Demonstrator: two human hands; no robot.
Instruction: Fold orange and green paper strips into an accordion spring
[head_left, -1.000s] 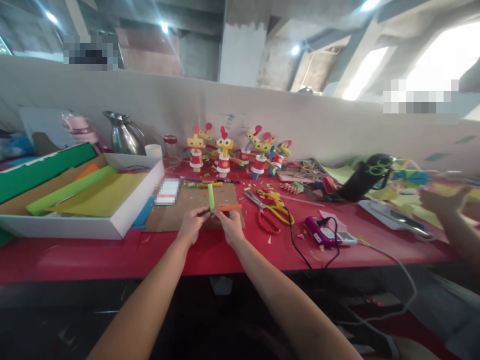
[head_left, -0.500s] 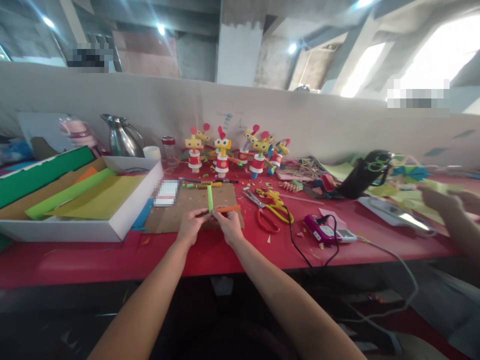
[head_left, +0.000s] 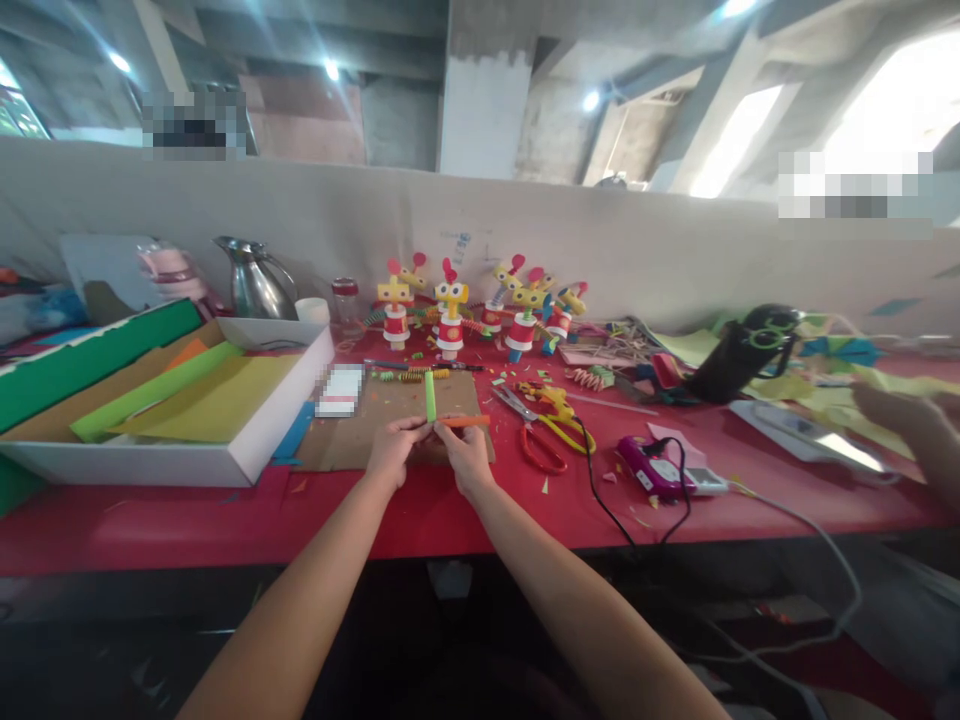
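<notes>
A light green paper strip [head_left: 430, 396] points away from me, and an orange paper strip [head_left: 474, 421] points right; they meet at my fingertips. My left hand [head_left: 395, 450] pinches the green strip near this meeting point. On the other side, my right hand [head_left: 463, 452] has its fingers closed on the orange strip. Both hands are over a brown cardboard sheet [head_left: 337, 440], their fingertips nearly touching. Coiled paper springs [head_left: 414, 376] lie at the sheet's far edge. Just how the strips overlap is hidden by the fingers.
Several paper figures [head_left: 450, 318] stand behind the cardboard. A white box [head_left: 247, 430] of coloured paper is at left. Red-handled scissors [head_left: 541, 450], yellow-handled scissors [head_left: 574, 435], a purple device [head_left: 649, 467] and a black bottle [head_left: 739, 355] are at right. Another person's hand [head_left: 896, 410] is far right.
The whole view has shifted slightly, so things appear a little further right. Both hands keep hold of the strips in nearly the same pose.
</notes>
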